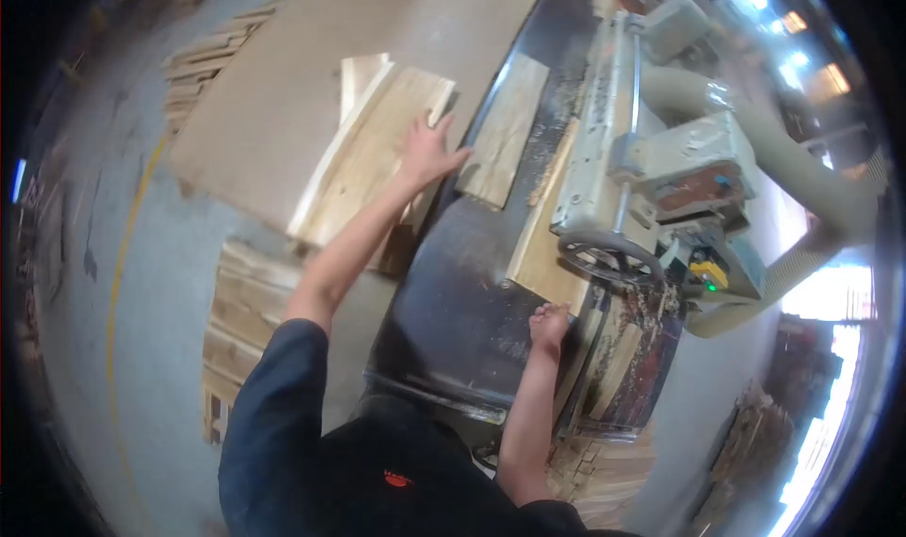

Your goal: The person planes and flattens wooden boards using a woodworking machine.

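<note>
My left hand (436, 152) reaches forward with its fingers spread, over the near side of a stack of wooden boards (377, 141) on the left. Close to its fingertips, a separate plank (507, 131) lies flat on the dark machine table (444, 282). My right hand (549, 327) is low at the near end of another wooden board (545, 263), its fingers curled in at the board's end corner. That board lies along the machine's side, partly hidden beneath its body.
The woodworking machine (604, 150) has a handwheel (612, 257) and a thick dust hose (793, 159). Wood shavings (563, 93) litter its bed. More boards are piled at the lower left (241, 320), on the far left (212, 60) and below the machine (604, 471).
</note>
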A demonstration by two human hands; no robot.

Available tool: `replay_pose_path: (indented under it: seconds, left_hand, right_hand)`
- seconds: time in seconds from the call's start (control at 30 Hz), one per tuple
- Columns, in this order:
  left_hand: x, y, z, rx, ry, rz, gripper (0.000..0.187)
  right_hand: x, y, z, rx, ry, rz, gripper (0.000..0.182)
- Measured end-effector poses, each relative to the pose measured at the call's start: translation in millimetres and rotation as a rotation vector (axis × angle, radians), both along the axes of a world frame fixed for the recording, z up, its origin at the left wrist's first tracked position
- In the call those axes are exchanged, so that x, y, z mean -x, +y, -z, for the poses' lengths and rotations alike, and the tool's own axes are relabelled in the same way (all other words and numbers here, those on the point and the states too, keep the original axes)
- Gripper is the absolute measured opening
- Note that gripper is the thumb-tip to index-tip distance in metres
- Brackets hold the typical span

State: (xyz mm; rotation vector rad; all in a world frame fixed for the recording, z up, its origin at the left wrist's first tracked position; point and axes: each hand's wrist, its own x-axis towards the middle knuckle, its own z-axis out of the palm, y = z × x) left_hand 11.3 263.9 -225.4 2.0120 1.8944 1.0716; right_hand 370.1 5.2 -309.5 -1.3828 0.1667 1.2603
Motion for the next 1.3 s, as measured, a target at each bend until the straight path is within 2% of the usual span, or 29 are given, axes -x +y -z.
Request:
replay_pose_path:
  seconds: [0.03,0.07,0.17,0.2,0.3,0.37,0.43,0.53,0.7,0.73,0.83,0.87,0.97,1.0,1.13,1.23,1.3]
  left_hand:
    - [-29,10,10,0.099,0.002,0.055,0.093]
    - [-55,14,18,0.208,0.0,0.129,0.099]
    - [-129,-24,28,0.353,0.185,0.019,0.1]
    - [-140,-35,31,0.323,0.1,-0.031,0.098]
    - [-147,-79,35,0.282,0.069,-0.065,0.093]
    - [-135,-130,34,0.147,0.106,-0.031,0.086]
    - [-121,-178,38,0.025,0.137,-0.004,0.082]
    - [-103,-245,38,-0.017,0.171,0.041,0.078]
    - [-110,-363,29,0.061,0.187,0.077,0.077]
    - [-115,-387,26,0.104,0.188,0.085,0.078]
    - [-132,-455,25,0.153,0.188,0.087,0.077]
    - [-137,-475,27,0.158,0.186,0.079,0.076]
    - [-157,-515,34,0.123,0.139,0.096,0.063]
    - [-166,-521,41,0.098,0.102,0.083,0.05]
    - [-202,-537,40,0.034,0.145,0.078,0.033]
    - [-227,-528,32,0.054,0.07,0.161,0.031]
    - [-244,-515,26,0.043,0.024,0.199,0.03]
  right_hand:
    - [-1,6,2,0.011,0.029,0.037,0.048]
    - [6,14,-3,0.065,-0.061,0.082,0.045]
    - [16,21,-20,0.07,-0.175,0.028,0.04]
    - [20,17,-23,0.024,-0.179,0.008,0.039]
    - [31,-15,-26,-0.106,-0.238,-0.066,0.036]
    - [45,-50,-33,-0.186,-0.341,-0.152,0.034]
    - [58,-87,-38,-0.169,-0.442,-0.204,0.033]
    - [75,-141,-42,-0.141,-0.524,-0.287,0.033]
    - [86,-211,-42,-0.112,-0.511,-0.433,0.033]
    - [84,-224,-40,-0.072,-0.49,-0.526,0.032]
    - [96,-269,-9,-0.104,-0.699,-0.609,0.036]
    - [99,-285,-23,-0.115,-0.614,-0.6,0.04]
    - [98,-329,-22,0.038,0.026,-0.456,0.044]
    - [101,-344,-12,-0.1,0.188,-0.311,0.044]
    - [96,-372,-4,-0.141,0.084,-0.214,0.044]
    - [85,-359,-18,-0.045,0.01,-0.115,0.042]
    - [69,-346,-31,0.016,0.009,-0.153,0.043]
